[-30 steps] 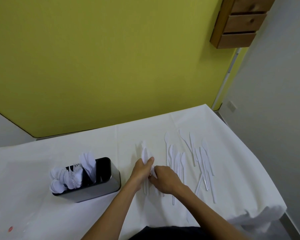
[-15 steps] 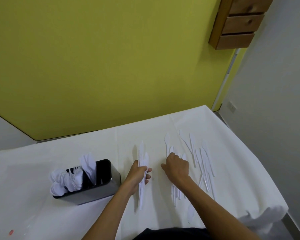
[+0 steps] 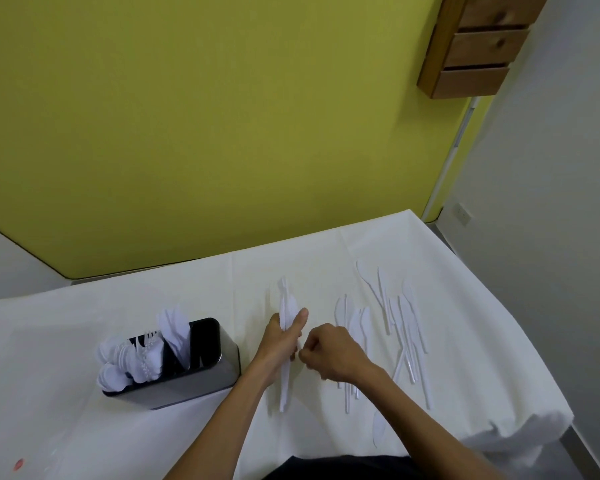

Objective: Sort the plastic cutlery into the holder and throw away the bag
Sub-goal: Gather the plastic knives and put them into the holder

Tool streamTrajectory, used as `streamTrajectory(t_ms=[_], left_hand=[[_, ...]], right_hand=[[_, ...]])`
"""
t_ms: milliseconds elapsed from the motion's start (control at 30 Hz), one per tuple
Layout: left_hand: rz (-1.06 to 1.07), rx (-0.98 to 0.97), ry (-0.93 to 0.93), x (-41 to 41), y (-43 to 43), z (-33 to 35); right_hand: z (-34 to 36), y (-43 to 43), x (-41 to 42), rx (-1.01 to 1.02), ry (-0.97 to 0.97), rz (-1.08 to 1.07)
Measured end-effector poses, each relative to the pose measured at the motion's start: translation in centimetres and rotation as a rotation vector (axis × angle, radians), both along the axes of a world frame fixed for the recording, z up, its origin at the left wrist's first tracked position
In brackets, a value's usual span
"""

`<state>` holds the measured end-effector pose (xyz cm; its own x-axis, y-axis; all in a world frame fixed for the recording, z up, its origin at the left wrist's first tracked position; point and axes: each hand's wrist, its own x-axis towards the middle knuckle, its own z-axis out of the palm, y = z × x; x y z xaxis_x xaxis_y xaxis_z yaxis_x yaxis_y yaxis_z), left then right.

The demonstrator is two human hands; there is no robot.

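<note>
— What fills most of the view?

— A yellow-green wall (image 3: 222, 116), and below it the desk (image 3: 84, 427) under a white cloth. A wooden drawer unit (image 3: 478, 46) hangs on the wall at the upper right.

— Where is the holder?

— The holder (image 3: 194, 386), dark inside with a steel wall, stands upright on the left half of the desk. White plastic spoons (image 3: 118, 365) crowd its left end, forks (image 3: 146, 344) stand next to them, and knife blades (image 3: 175, 327) poke up just right of those.

— And the unsorted cutlery?

— Loose knives (image 3: 406, 327) lie scattered flat on the right half of the desk, some crossing one another. A smaller group (image 3: 352, 317) lies closer in, partly under the right wrist. One oval white piece (image 3: 380, 427) sits near the front edge; I cannot tell what it is.

— The hands?

— The left hand (image 3: 279, 344) grips a bundle of knives (image 3: 284, 389) around its middle, thumb laid across it, between the holder and the loose knives. The blades point away from the person and the handles reach back past the wrist. The right hand (image 3: 333, 355) is knuckles up with curled fingers, its fingertips right beside the bundle. I cannot tell whether they pinch anything.

— Anything smaller?

— A red spot (image 3: 20, 464) on the cloth at the near left.
</note>
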<state>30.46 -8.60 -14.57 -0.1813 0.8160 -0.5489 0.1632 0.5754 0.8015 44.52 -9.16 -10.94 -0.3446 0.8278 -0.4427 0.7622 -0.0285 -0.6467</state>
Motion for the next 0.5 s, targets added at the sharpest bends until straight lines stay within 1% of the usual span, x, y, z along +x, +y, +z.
streamTrajectory(t_ms=[67, 133, 233, 267, 367, 433, 500], left_hand=[[-0.078, 0.013, 0.053, 0.1, -0.1, 0.1], [-0.139, 0.003, 0.072, -0.1, -0.1, 0.4], [-0.257, -0.02, 0.023, -0.2, -0.1, 1.3], [-0.307, -0.028, -0.001, 0.0, -0.1, 1.8], [-0.462, -0.029, 0.02, 1.0, 0.4, 2.9], [-0.529, -0.012, 0.056, 1.5, 0.9, 3.2], [-0.545, 0.024, 0.087, 1.7, 1.3, 3.5]], right_hand=[[0.7, 0.3, 1.0, -0.07, 0.047, 0.059], [1.4, 1.7, 2.6, -0.048, 0.063, 0.021], [2.4, 4.5, 4.5, 0.192, 0.097, -0.226], [2.9, 5.3, 4.8, 0.224, 0.134, -0.298], [4.0, 6.9, 4.6, 0.129, 0.283, -0.383], [4.2, 7.0, 4.2, 0.034, 0.347, -0.347], [4.1, 6.6, 3.9, -0.077, 0.374, -0.265]])
